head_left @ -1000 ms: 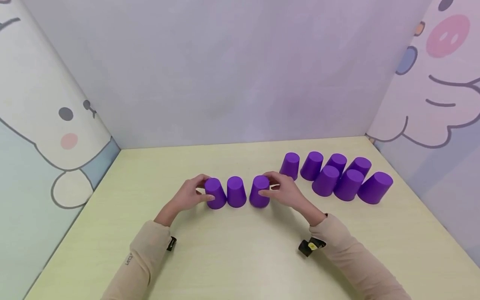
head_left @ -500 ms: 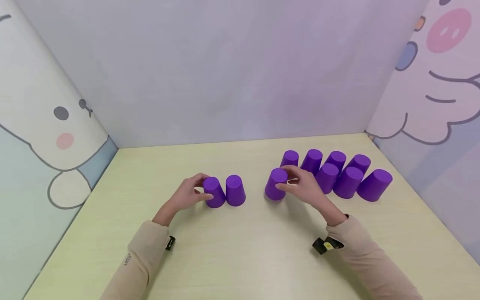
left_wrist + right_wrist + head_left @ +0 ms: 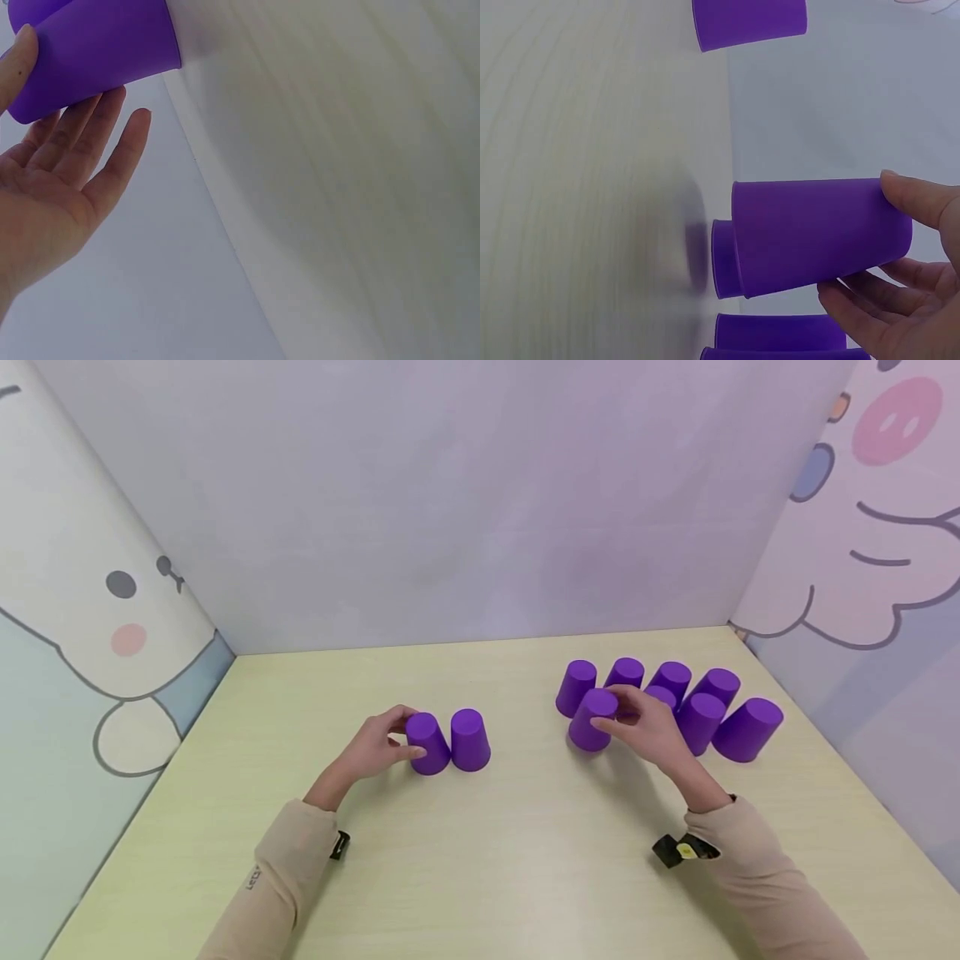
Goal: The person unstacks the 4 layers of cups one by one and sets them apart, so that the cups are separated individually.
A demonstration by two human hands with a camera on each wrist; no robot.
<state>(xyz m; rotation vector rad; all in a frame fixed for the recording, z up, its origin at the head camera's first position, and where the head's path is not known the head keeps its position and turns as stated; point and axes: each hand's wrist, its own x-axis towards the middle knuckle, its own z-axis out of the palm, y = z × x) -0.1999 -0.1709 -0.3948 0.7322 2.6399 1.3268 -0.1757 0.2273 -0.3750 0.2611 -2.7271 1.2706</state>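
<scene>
My left hand [image 3: 377, 747] grips an upside-down purple cup [image 3: 428, 745] near its closed end, thumb in front and fingers behind. A second purple cup [image 3: 470, 741] stands upside down right beside it. In the left wrist view, the thumb lies against the gripped cup [image 3: 105, 56]. On the right, my right hand [image 3: 651, 727] pinches another upside-down purple cup [image 3: 591, 722] between thumb and fingers. The right wrist view shows this cup [image 3: 817, 236] slightly raised, its rim off the table, with another cup [image 3: 724, 259] partly hidden behind it.
Several upside-down purple cups stand loosely grouped at the right of the pale wooden table [image 3: 465, 868], among them a back-left cup [image 3: 575, 690] and an outermost cup [image 3: 747, 731]. A grey wall [image 3: 465, 510] rises behind; cartoon-printed side panels [image 3: 127, 710] flank the table.
My right hand has carried its cup to the right, away from the pair and close to the group of cups. The left hand keeps its grip in the same place.
</scene>
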